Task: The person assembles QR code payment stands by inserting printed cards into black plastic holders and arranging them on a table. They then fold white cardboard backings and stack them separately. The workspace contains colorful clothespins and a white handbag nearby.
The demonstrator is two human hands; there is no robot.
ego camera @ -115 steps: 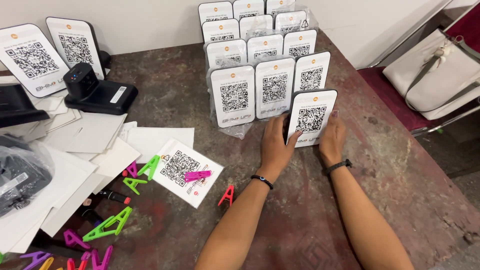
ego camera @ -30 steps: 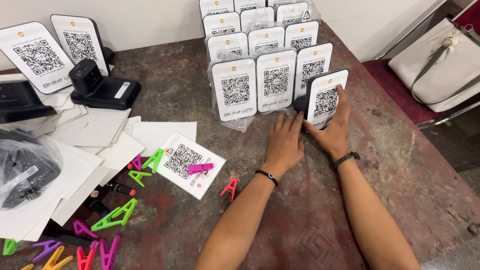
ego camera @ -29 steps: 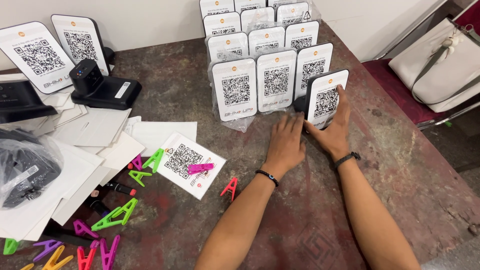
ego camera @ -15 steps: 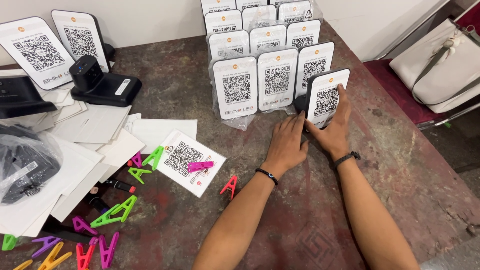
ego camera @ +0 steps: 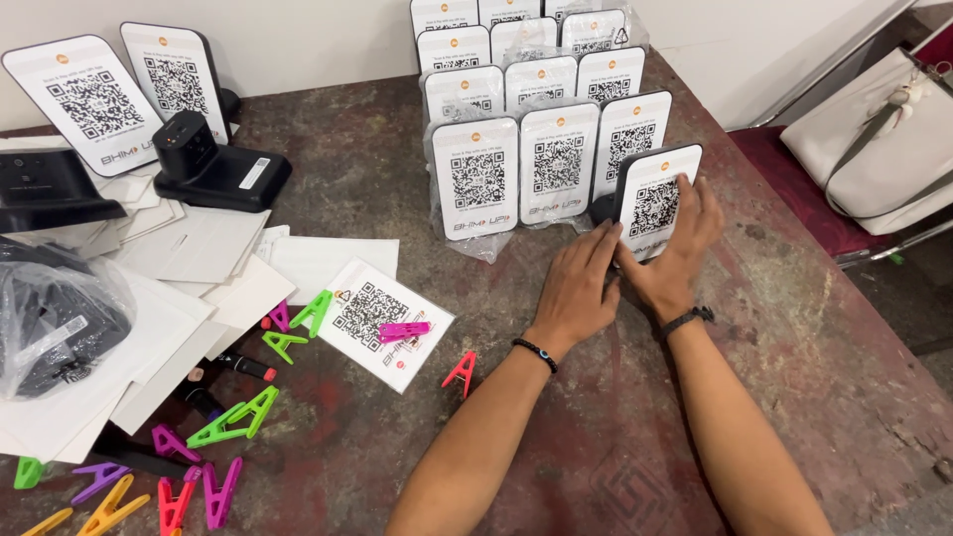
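White card stand (ego camera: 655, 203) with the black square code pattern is what both hands are on right now, at the right end of the front row of stands. Right hand (ego camera: 678, 248) is wrapped around its lower right edge, fingers spread up along the side, so it's gripping the stand. Left hand (ego camera: 579, 288) lies flat and relaxed on the table just left of the stand's base, fingertips touching it, steadying more than holding.

Looks to me like the step in hand is squaring this stand up in line with its neighbours; it sits tilted and turned a bit compared with them. Next move probably calls for a small twist and nudge so it matches the row, gently, since the stands just to the left look easy to knock.

Both forearms reach straight out from the bottom of the view, wrists low, a dark band on each wrist.

Beyond the hands, the rows of wrapped stands (ego camera: 516, 169) fill the far side. Nearer and left of the left hand lies a red clip (ego camera: 461, 370), then a loose code card (ego camera: 382, 320) with a pink clip (ego camera: 402, 330) on it, more coloured clips further left, and a black device base (ego camera: 213, 169) far left.
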